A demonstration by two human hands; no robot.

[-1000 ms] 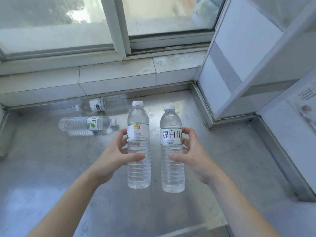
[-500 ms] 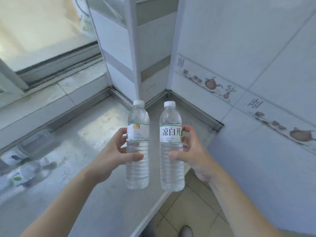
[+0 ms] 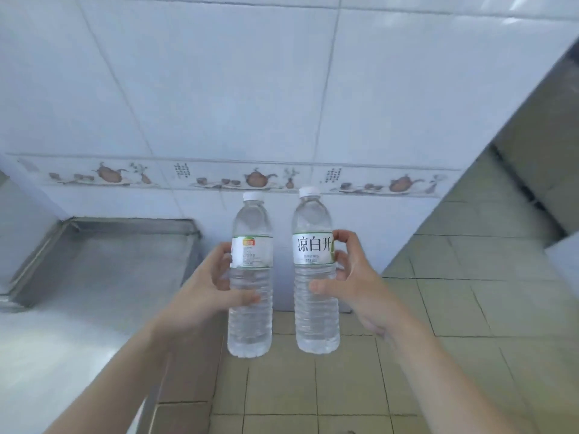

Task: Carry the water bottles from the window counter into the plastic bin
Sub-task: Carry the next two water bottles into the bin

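gripping ribbed, seemingly plastic bottles (image 3: 250,277)

A big wall (image 3: 219,89) of white tiles fills the top of the view. A thin strip of picture tiles (image 3: 257,178) runs across it, showing brown teapots, small cups and little vases. On the left is a shiny metal counter (image 3: 103,270) with a raised edge at the back, next to the wall. The floor (image 3: 454,324) has pale square tiles with dark lines between them. At the far right stands a blurry grey metal cabinet (image 3: 548,158). The light is soft and bluish.
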